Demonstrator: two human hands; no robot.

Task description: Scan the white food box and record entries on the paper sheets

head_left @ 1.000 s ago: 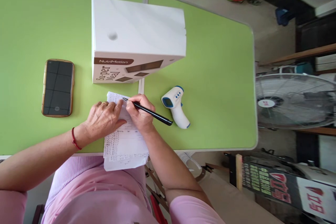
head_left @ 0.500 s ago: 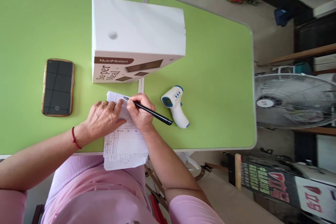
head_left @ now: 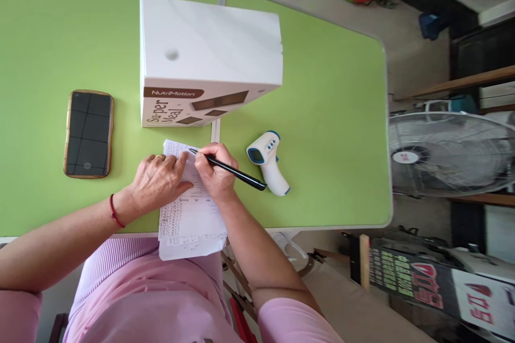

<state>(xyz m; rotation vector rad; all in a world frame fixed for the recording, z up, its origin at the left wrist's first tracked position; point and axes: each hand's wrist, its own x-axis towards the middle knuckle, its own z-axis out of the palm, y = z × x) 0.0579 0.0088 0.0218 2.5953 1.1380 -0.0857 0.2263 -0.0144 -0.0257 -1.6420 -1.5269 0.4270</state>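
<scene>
the right hand (head_left: 215, 174) is closed around a slim black pen (head_left: 227, 169), fingers pinched near the tip end. the pen's point rests on the far end of a long white paper sheet covered in rows of printed and handwritten figures (head_left: 189, 214), and its back end angles out to the right, over the table toward the thermometer. the left hand (head_left: 159, 179) lies flat with fingers loosely spread and pressed on the same sheet, gripping nothing; it wears a ring on one finger and a thin red string bracelet (head_left: 113, 211) at the wrist. the two hands touch or nearly touch at the top of the paper.

the sheet lies on the bright green table (head_left: 341, 118) at its near edge, and its lower end hangs off the edge over the person's pink striped shirt (head_left: 132, 289). just beyond the paper stands a large white cardboard box with a brown band and brown lettering (head_left: 209, 59). to the right of the pen, just beside its back end, lies a white and blue handheld infrared thermometer (head_left: 267, 163). well to the left lies a dark-screened phone in a gold-rimmed case (head_left: 88, 134), face up. off the table's right edge is a round electric fan with a wire grille (head_left: 450, 153).
</scene>
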